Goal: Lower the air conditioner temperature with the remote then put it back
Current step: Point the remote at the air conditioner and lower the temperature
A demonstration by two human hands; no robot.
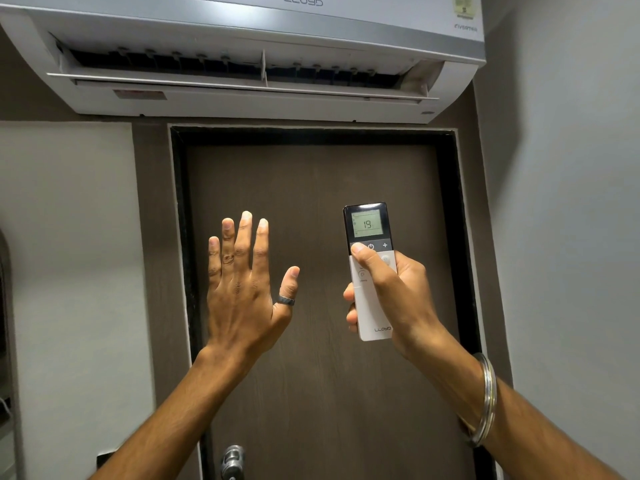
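The remote [370, 271] is held upright in the right hand [391, 299], wrapped by the fingers around its lower half, with its display end clear above the grip. The thumb [363, 254] is laid on the button row just above the fist, at the left end, beside the power symbol and opposite the plus; that covered key is judged to be the minus. On the screen [367, 224], above the thumb, 19 is shown. The left hand [242, 289] is held spread and empty, well apart from the remote, touching nothing.

The lowering step appears to be in hand. To do it well, the top end should be kept aimed up at the unit [242, 46] overhead, whose flap is seen open. Short, separate presses should be given, and the number checked after each one. The grip should be kept low so the screen is not covered. Where the remote belongs is not shown, so its return cannot be planned from here.
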